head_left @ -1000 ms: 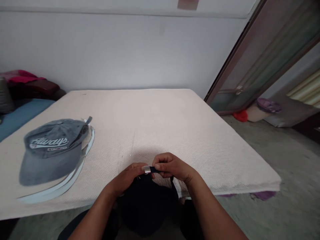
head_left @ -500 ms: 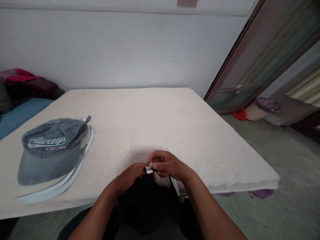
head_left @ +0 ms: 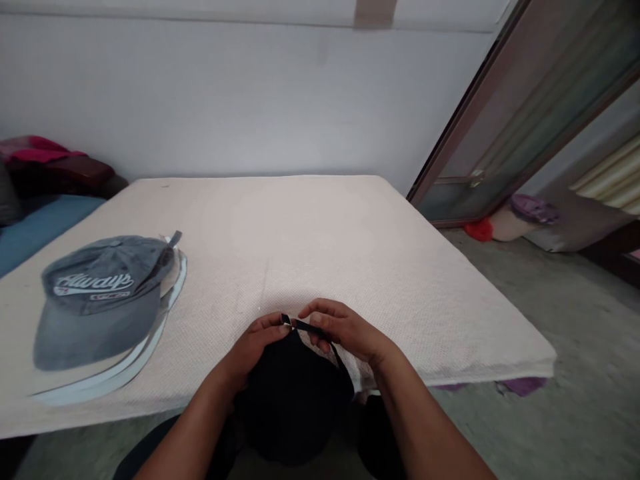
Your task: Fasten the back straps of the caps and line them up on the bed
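Note:
A black cap (head_left: 295, 400) hangs at the near edge of the bed, between my forearms. At its back opening, my left hand (head_left: 260, 337) pinches the fabric beside a small metal buckle (head_left: 287, 323). A thin black strap (head_left: 309, 327) runs from the buckle to my right hand (head_left: 343, 327), whose thumb and fingers are closed on it. The strap's short end sticks up past the buckle on the left. Off to the left lies a grey cap (head_left: 105, 293) with white lettering, resting on top of other light-coloured caps (head_left: 150, 357).
The pale textured cover (head_left: 325, 233) of the bed stretches back to a white wall (head_left: 225, 100). Blue bedding (head_left: 55, 220) and a pink cloth (head_left: 40, 148) are at far left. On the right are a glass-panelled door (head_left: 475, 147) and concrete floor (head_left: 590, 333).
The strap is now drawn out straight between both hands, with its end showing past the buckle. My left hand has shifted slightly up and left; the buckle has turned.

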Demonstrator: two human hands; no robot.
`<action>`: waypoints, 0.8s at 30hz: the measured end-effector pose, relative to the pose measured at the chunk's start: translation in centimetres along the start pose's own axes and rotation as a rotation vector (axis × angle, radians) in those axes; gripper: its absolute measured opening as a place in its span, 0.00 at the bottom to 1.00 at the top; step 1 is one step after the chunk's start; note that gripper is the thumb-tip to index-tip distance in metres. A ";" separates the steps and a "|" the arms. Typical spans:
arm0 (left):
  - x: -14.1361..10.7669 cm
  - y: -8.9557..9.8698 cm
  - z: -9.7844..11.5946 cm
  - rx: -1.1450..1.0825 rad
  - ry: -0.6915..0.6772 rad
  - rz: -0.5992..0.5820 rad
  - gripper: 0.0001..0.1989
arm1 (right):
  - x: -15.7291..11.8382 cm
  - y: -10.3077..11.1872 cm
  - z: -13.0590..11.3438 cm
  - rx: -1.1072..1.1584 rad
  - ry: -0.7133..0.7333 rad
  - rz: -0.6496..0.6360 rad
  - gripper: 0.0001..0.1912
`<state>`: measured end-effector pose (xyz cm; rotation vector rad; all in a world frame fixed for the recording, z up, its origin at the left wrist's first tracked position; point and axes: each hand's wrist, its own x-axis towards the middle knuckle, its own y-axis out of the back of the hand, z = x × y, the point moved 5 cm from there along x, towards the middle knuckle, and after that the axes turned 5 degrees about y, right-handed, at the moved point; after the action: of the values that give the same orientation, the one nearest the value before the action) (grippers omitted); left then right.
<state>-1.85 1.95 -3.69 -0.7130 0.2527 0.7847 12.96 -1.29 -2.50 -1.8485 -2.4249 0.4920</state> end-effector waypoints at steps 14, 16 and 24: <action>-0.2 0.3 -0.6 0.151 0.084 0.111 0.11 | 0.1 -0.7 0.1 0.137 -0.034 -0.067 0.11; -0.1 0.0 -0.7 0.199 0.095 0.069 0.14 | 0.1 -0.9 0.1 0.152 -0.032 -0.081 0.12; -0.4 -1.1 -0.6 0.200 0.080 -0.045 0.13 | 0.1 -1.4 0.2 0.105 -0.025 -0.072 0.09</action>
<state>-1.32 0.75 -3.43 -0.5598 0.3809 0.6777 11.61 -1.54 -2.33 -1.7174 -2.4206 0.6279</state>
